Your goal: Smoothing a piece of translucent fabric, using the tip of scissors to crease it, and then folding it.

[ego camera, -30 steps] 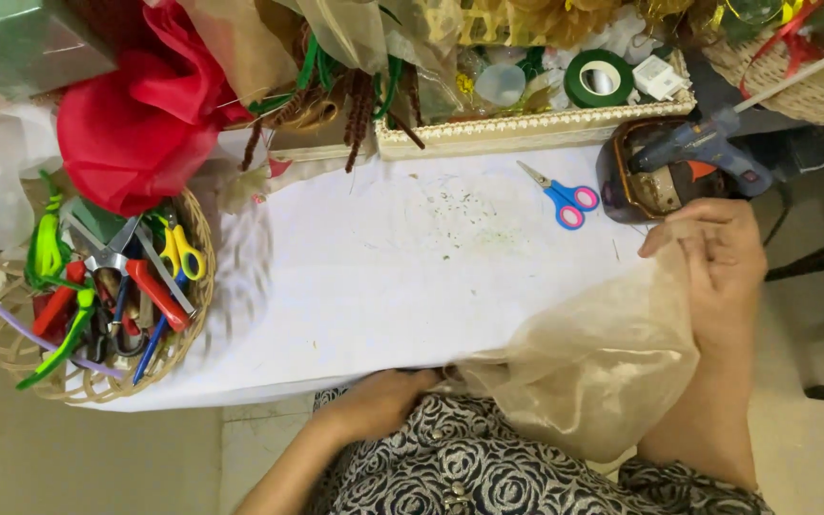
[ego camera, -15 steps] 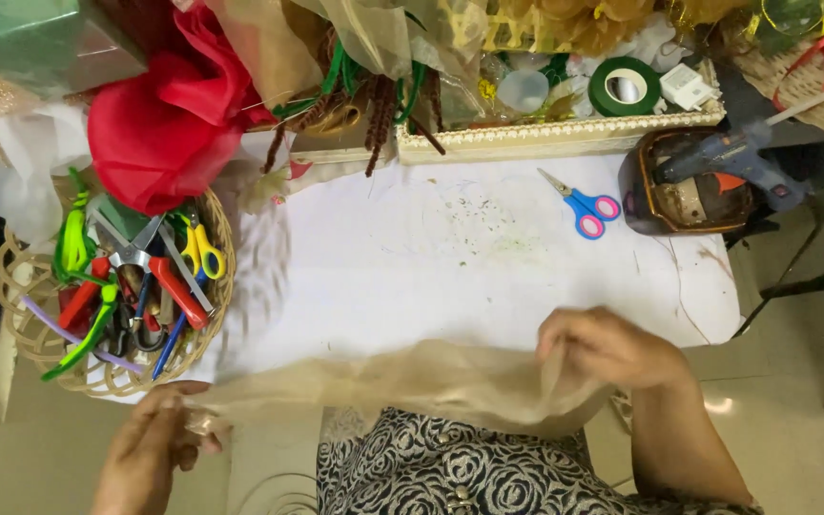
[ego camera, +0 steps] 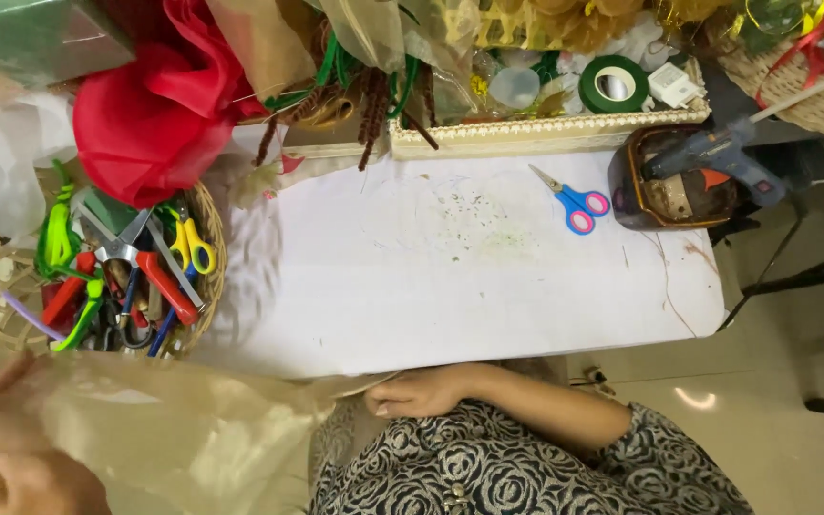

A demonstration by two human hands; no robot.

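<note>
- Overall, a sheer, pale-gold organza fabric strip (ego camera: 174, 429) lay stretched along the near edge of the white rectangular paper-covered tabletop (ego camera: 450, 286), its long axis running roughly parallel to that edge.
- Left hand (ego camera: 7, 458): seen very close and blurred at the lower-left corner, beyond the tabletop's left end and below the round woven wicker basket (ego camera: 204, 215) of coloured scissors and pliers; it appeared closed on the fabric's wide end, though the exact finger positions could not be told.
- Right hand (ego camera: 422, 391): placed at the tabletop's near edge, about midway along it, fingers curled and pinching the fabric's narrow, gathered end; forearm (ego camera: 545, 415) angled in from the right, over the patterned black-and-white garment (ego camera: 488, 467).
- Key relation: the fabric ran leftward from the right hand's pinch, widening toward the left hand; both hands gripped it, one at each end.
- Context: small blue-and-pink scissors (ego camera: 574, 202) and a blue glue gun (ego camera: 708, 157) lay at the tabletop's far right, well apart from both hands.
</note>
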